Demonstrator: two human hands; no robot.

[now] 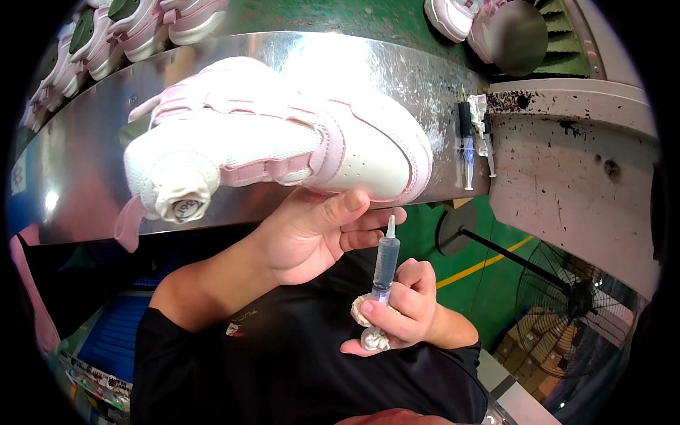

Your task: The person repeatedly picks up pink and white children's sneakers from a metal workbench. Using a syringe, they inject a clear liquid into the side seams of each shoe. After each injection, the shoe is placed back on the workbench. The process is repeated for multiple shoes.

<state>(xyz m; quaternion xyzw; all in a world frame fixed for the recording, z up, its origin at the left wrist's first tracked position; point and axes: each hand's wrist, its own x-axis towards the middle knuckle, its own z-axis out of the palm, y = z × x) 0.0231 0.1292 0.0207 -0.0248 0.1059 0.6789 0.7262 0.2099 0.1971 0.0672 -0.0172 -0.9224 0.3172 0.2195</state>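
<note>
Head view: right hand (pixel 409 312) holds syringe (pixel 386 261); wad (pixel 168 188) in shoe (pixel 276 138) bears print (pixel 186 208)

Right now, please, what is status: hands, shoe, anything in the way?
Right hand grips syringe, tip toward shoe. Left hand at shoe's near edge. Shoe over metal table. Left fingertips near tip, possibly blocking.

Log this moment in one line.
left hand: at white-pink sneaker, grip partly hidden; right hand: holding clear syringe, tip toward sneaker; metal bench: other syringes
</note>
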